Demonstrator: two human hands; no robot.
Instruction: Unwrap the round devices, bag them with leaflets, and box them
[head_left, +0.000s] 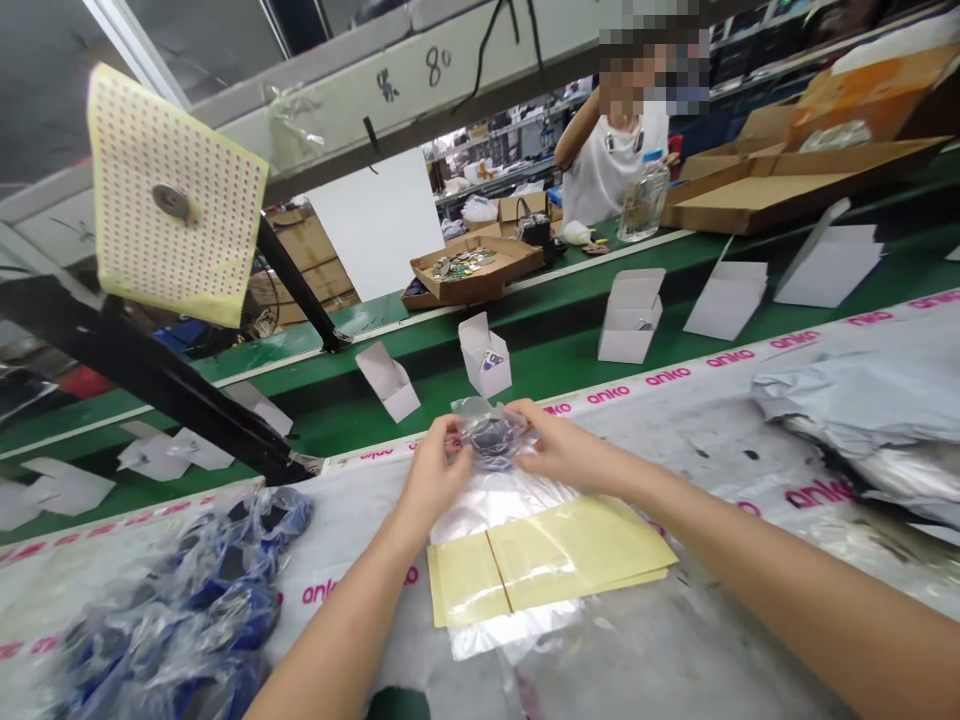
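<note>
Left hand (435, 470) and right hand (559, 445) were both pinched onto the clear pouch (491, 435), which held a dark round piece, above the table's far edge. An even grip at both edges would likely keep the film flat.

Around: blue bagged pile (195, 600) at left, yellow sheets (547, 560) under the wrists, white box (485, 355) beyond. The black stand arm (150, 380) crowded the left side.

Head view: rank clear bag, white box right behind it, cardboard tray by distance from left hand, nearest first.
1. The clear bag, pinched in the left hand.
2. The white box, just beyond on the belt.
3. The cardboard tray, on the belt's far side.
</note>
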